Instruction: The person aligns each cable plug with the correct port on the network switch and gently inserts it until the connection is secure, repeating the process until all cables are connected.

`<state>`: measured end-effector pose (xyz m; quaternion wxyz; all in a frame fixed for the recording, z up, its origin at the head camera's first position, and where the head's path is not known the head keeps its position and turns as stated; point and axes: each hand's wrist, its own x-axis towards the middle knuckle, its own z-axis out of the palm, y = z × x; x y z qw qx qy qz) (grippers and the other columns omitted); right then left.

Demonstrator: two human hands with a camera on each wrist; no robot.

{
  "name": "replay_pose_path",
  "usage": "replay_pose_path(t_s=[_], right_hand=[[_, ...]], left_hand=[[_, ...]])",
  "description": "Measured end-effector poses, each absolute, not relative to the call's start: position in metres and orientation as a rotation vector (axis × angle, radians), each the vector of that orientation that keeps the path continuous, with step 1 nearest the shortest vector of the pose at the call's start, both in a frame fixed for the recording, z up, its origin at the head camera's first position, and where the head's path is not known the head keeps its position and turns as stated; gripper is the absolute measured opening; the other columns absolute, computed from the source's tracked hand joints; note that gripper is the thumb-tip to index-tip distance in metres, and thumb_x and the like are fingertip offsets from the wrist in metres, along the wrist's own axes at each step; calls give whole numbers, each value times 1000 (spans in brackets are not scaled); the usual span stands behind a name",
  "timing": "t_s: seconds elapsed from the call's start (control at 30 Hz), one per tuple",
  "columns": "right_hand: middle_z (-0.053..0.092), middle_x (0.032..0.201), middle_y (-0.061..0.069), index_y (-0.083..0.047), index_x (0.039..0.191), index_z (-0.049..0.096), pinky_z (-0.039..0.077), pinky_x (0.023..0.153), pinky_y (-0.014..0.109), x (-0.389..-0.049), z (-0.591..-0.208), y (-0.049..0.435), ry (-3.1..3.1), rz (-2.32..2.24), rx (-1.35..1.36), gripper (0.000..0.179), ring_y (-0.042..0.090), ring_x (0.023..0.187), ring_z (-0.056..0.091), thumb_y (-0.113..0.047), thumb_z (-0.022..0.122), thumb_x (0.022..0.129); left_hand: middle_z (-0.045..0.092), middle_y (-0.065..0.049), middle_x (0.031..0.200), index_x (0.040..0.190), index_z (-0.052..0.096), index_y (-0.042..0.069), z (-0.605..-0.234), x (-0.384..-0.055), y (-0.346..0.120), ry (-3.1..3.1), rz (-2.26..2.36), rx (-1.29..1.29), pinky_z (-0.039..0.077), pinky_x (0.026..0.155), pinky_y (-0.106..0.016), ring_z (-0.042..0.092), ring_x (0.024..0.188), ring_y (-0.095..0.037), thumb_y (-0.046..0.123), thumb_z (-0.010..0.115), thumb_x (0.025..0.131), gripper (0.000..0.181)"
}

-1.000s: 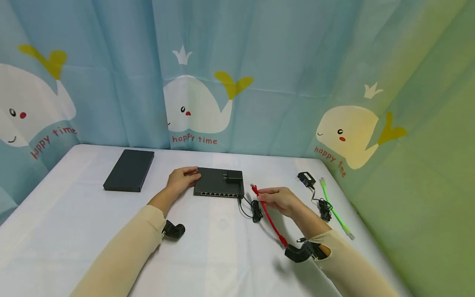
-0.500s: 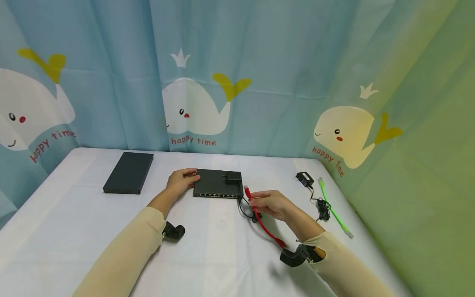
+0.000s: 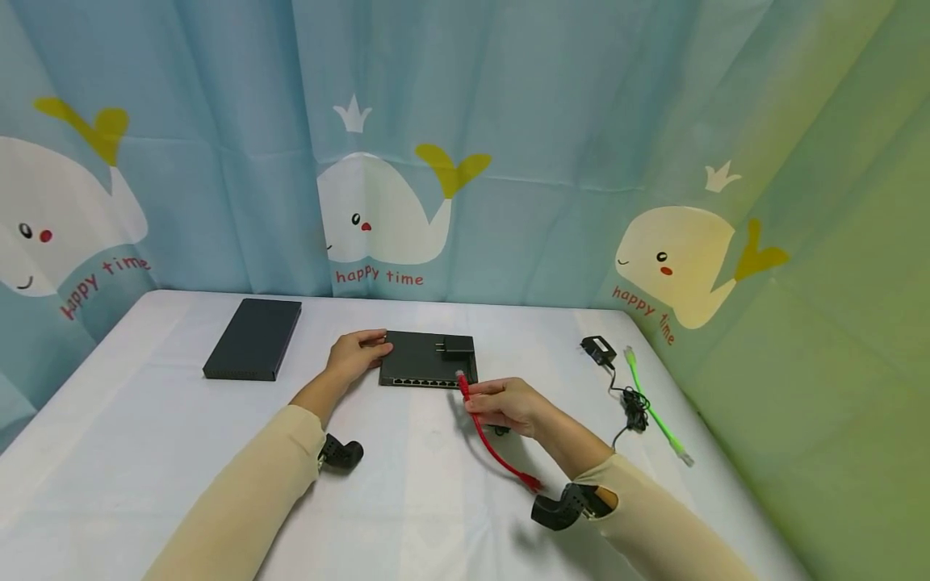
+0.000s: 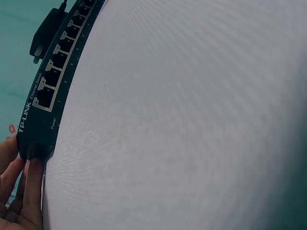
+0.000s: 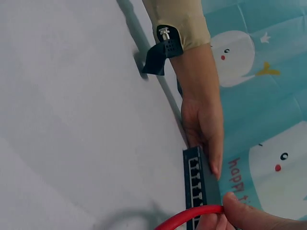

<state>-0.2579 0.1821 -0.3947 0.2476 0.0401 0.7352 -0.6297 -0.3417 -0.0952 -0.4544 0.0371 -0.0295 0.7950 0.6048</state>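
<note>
The red cable (image 5: 194, 212) has been carried leftward since half a second ago; its far plug, then seen just off the right end of the network switch (image 3: 417, 357), is now seen against the near right corner of its port row. Whether the switch is touched by the plug cannot be told. The cable is pinched near that plug between thumb and fingers of the right hand (image 3: 507, 403), and the rest is bowed toward the near right, its shadow thrown on the worktop (image 3: 414, 500). The black cord bundle (image 3: 501, 430) beside the switch is now mostly covered by the right hand. The switch is kept in place, its left end gripped by the left hand (image 3: 352, 355).

The switch is a flat, dark, matt slab, edged with square ports; a blocky black power plug (image 3: 459, 346) is rested on top. A second dark slab (image 3: 253, 339) is placed at far left. On the right, a black adapter (image 3: 599, 350) with looped cord is laid beside a slim bright green cable (image 3: 659, 421). The worktop is covered in smooth white cloth.
</note>
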Motion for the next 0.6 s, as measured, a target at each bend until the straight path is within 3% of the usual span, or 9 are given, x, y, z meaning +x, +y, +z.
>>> replay_pose_path(t_s=[0.17,0.6], right_hand=[[74,103,12,10,131,56,61,73,25,-258,-396,172,2006,-1714,92,42,10,80,70,1,66,92],[72,87,2,8,126,62,59,66,21,-258,-402,144,1975,-1710,109,37,7,71,68,-2,68,91]], left_hand=[[61,-15,133,138,58,7,-454,-341,-95,2438,1861,-92,58,89,-31,64,115,-28,19,70,94,47],[62,-15,133,137,59,7,-454,-341,-95,2430,1873,-105,58,89,-31,64,115,-28,18,70,93,47]])
